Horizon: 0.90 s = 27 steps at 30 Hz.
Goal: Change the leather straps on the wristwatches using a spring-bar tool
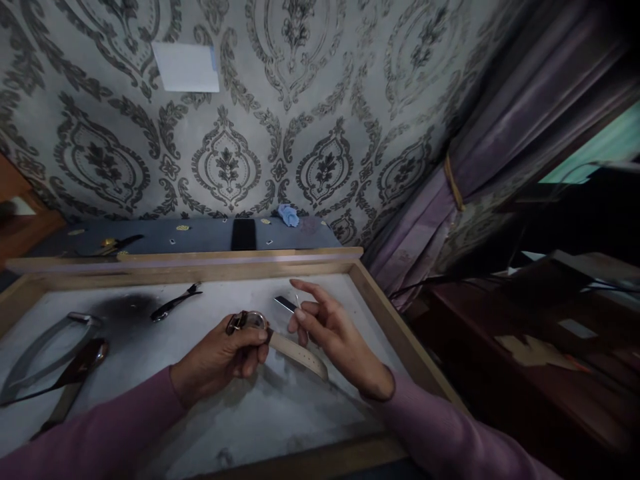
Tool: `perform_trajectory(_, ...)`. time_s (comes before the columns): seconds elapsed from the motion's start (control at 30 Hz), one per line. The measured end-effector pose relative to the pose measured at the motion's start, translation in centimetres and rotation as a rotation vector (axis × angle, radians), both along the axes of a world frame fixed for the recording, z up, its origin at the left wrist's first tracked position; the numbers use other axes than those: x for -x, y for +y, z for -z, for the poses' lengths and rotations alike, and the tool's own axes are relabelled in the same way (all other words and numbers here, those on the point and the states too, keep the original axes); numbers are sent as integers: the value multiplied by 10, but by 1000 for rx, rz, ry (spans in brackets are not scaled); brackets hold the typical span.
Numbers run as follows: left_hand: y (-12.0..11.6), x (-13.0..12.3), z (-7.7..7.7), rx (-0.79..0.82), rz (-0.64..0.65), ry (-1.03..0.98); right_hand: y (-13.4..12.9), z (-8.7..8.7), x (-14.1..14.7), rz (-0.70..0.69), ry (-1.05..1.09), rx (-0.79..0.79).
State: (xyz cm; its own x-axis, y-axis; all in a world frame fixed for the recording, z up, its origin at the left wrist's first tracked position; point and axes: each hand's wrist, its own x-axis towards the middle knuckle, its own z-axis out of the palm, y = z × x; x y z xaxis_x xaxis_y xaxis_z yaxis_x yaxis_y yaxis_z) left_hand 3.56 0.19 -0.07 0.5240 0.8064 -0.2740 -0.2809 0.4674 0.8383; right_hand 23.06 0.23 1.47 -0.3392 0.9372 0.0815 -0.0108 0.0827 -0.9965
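Note:
My left hand (pixel 220 357) is closed around a wristwatch (pixel 256 320), its thumb lying across the round case. The watch's beige strap (pixel 300 355) hangs out to the right, below my other hand. My right hand (pixel 335 333) pinches a small flat dark piece with a pale edge (pixel 285 304) between thumb and fingers, its index finger stretched out above. A thin bright sliver shows by these fingertips; what it is I cannot tell. Both hands are over the pale bottom of a wooden-framed tray (pixel 415 340).
Black-handled pliers (pixel 175 303) lie in the tray, left of centre. Watches with straps (pixel 83 363) lie at its left side. Behind the tray rim are a black phone (pixel 243 235), a crumpled blue cloth (pixel 289 215) and a dark tool (pixel 117 245). A purple curtain (pixel 440 180) hangs at right.

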Motion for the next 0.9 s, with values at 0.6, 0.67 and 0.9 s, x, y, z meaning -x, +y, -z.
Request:
perform_trajectory(0.6,-2,-2,-6,-21,-15,-2,-5,-5,1,-164,-130,113)
perform_trajectory(0.67,-2,-2,-5,-24,-14,0,-5,-7,0,-160,-143,88)
perform_trajectory(0.9,-2,-1,-2,-33,-7,21,-5,-12,-2,-143,-164,27)
